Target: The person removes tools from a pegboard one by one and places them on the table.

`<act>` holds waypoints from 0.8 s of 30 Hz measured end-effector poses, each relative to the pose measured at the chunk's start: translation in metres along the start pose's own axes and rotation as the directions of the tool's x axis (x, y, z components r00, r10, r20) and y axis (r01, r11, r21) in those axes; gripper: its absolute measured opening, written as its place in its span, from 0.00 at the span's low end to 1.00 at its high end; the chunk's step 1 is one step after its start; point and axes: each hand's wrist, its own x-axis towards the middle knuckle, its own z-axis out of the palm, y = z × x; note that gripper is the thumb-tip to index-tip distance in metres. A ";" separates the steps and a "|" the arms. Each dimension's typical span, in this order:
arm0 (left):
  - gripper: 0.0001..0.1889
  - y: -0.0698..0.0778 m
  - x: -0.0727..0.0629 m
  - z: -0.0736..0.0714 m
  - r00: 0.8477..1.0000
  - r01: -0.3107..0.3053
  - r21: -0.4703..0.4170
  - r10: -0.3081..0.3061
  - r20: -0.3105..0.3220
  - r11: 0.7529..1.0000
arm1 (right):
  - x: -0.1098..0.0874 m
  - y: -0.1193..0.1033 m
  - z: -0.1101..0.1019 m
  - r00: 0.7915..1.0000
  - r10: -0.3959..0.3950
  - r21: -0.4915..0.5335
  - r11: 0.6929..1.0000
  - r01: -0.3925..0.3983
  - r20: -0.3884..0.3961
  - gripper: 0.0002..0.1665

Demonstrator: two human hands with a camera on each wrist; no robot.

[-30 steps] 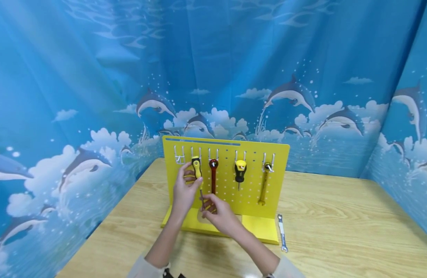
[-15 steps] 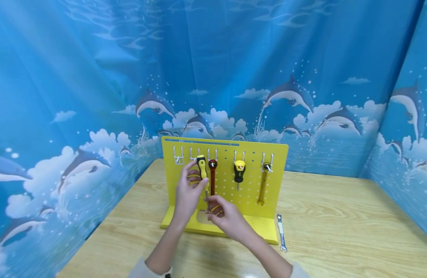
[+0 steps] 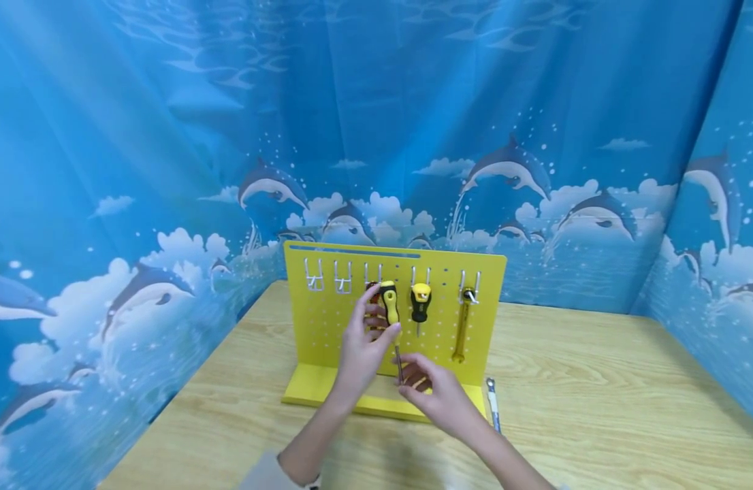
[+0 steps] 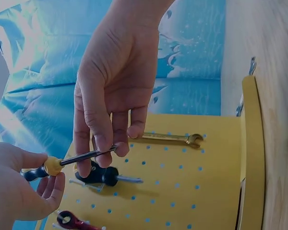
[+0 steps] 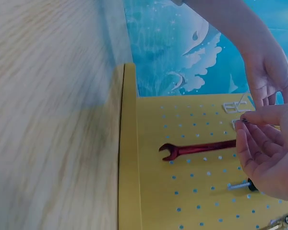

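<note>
My left hand (image 3: 363, 350) holds a yellow-and-black screwdriver (image 3: 390, 304) by its handle, the shaft pointing down. Thumb and fingers of my right hand (image 3: 436, 395) pinch the shaft near its tip, which the left wrist view shows closely. Both hands are in front of a yellow pegboard (image 3: 321, 333). Behind the left hand hangs a red wrench (image 5: 201, 149), mostly covered in the head view. A stubby black-and-yellow screwdriver (image 3: 420, 303) hangs to the right of the held one, and further right a gold wrench (image 3: 463, 327).
Two white hooks at the board's left, a far-left hook (image 3: 314, 275) and its neighbour (image 3: 342, 278), hold nothing. A silver wrench (image 3: 493, 403) lies on the wooden table (image 3: 597, 381) beside the board's right end. A blue dolphin-print curtain (image 3: 376, 136) surrounds the table.
Both hands have moved right together with the screwdriver, from before the second hook to in front of the red wrench. The right forearm now covers part of the silver wrench.
</note>
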 end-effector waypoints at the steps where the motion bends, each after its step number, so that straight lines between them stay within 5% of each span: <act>1: 0.33 0.000 -0.001 0.003 1.000 -0.003 -0.006 0.003 0.007 1.000 | -0.002 0.001 -0.002 1.000 -0.004 -0.001 1.000 0.004 -0.006 0.17; 15: 0.35 0.003 -0.007 0.041 0.996 0.039 -0.060 -0.034 0.084 0.997 | -0.026 0.014 -0.024 0.997 0.003 0.004 1.000 -0.003 -0.083 0.14; 24: 0.35 -0.005 -0.014 0.066 0.994 0.005 -0.038 -0.001 0.113 0.999 | -0.042 0.025 -0.036 0.994 0.017 0.062 0.998 -0.010 -0.106 0.11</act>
